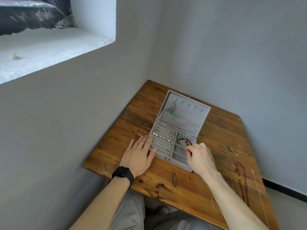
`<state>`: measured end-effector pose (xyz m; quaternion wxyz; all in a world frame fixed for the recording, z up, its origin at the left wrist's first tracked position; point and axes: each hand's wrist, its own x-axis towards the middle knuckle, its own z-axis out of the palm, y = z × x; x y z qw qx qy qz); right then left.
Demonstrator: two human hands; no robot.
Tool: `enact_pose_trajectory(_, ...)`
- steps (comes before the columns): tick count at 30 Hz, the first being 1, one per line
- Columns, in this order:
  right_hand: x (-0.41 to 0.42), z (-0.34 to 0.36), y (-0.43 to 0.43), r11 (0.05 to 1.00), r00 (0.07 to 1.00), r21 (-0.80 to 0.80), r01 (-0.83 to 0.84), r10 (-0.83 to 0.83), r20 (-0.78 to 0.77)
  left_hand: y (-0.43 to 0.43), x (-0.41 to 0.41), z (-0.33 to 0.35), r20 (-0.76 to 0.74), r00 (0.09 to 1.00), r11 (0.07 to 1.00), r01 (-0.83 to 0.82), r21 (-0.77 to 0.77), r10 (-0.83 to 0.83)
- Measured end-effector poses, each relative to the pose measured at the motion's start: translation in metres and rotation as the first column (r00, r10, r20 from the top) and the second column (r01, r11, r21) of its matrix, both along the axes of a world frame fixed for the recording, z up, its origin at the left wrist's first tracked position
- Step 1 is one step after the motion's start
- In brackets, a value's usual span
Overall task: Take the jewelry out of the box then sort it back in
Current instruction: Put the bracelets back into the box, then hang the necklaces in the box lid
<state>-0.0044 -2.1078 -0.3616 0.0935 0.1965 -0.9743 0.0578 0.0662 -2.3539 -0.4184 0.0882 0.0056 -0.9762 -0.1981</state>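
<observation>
Now: grey velvet jewelry box [181, 163] sits open on a wooden table [146, 107], which fills the corner between 2 grey walls. Its lid [189, 113] lies back flat, with a row of hooks across the lining.

- Lid pocket: a silver piece with teal stones [170, 109] hangs from the leftmost hook into the pocket.
- Ring-roll section [163, 144], left half of the base: several earrings are slotted in, including a pair of pearl studs [154, 134].
- Far right compartment: a dark red bead bracelet [185, 141].
- Left hand [138, 155]: flat on the table, fingers straight and lying against the box's left wall, thumb at the front corner. It holds nothing. There is a band on 1 finger [141, 143] and a black watch [123, 174] on the wrist.
- Right hand [201, 156]: over the near right compartment, fingers curled down with the tips drawn together. Cannot tell whether they pinch anything; the tips are too small and blurred.
- Loose on the table, right of the box: a long dark red bead necklace [242, 180] and thin chains [230, 158] beside it. Another fine silver chain [214, 207] lies near the front edge, partly under the right forearm.
- In front of the box: 2 small studs [166, 179] and a short brownish piece [174, 179] just beside them.
</observation>
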Motion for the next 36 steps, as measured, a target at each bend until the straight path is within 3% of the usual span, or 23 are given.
enact_pose_trajectory(9, 0.026, -0.011, 0.004, 0.998, 0.998, -0.001, 0.063, -0.063, -0.014, 0.0, 0.001, 0.001, 0.0, 1.0, 1.0, -0.006, -0.006, 0.006)
enact_pose_trajectory(13, 0.032, -0.014, 0.004, 0.987, 0.995, -0.128, 0.093, -0.095, -0.011, 0.0, 0.002, 0.003, 0.011, 1.0, 1.0, -0.005, -0.006, 0.005)
enact_pose_trajectory(16, 0.034, -0.017, 0.006, 0.965, 0.993, -0.242, 0.1, -0.084, 0.078, 0.0, 0.002, 0.004, 0.024, 1.0, 1.0, -0.004, -0.006, 0.005)
enact_pose_trajectory(20, 0.047, -0.004, 0.011, 0.79, 0.948, -0.551, 0.268, -0.115, 0.296, -0.001, 0.002, 0.006, 0.037, 0.999, 1.0, 0.0, -0.009, 0.001)
enact_pose_trajectory(25, 0.106, 0.003, 0.044, 0.568, 0.93, -0.737, 0.366, -0.239, 0.278, -0.002, 0.001, 0.006, 0.04, 0.999, 1.0, 0.009, -0.002, -0.009)
enact_pose_trajectory(29, 0.162, -0.006, 0.085, 0.505, 0.853, -0.711, 0.489, -0.45, 0.266, -0.002, 0.003, 0.011, 0.063, 0.998, 0.998, 0.02, 0.053, -0.023)
enact_pose_trajectory(32, 0.19, -0.018, 0.113, 0.466, 0.762, -0.656, 0.594, -0.588, 0.272, 0.01, 0.011, 0.022, 0.019, 1.0, 0.981, -0.019, 0.193, 0.016)
enact_pose_trajectory(36, 0.202, -0.029, 0.134, 0.503, 0.688, -0.518, 0.692, -0.678, 0.26, 0.07, 0.038, 0.036, -0.174, 0.969, 0.978, 0.191, 0.085, -0.174)
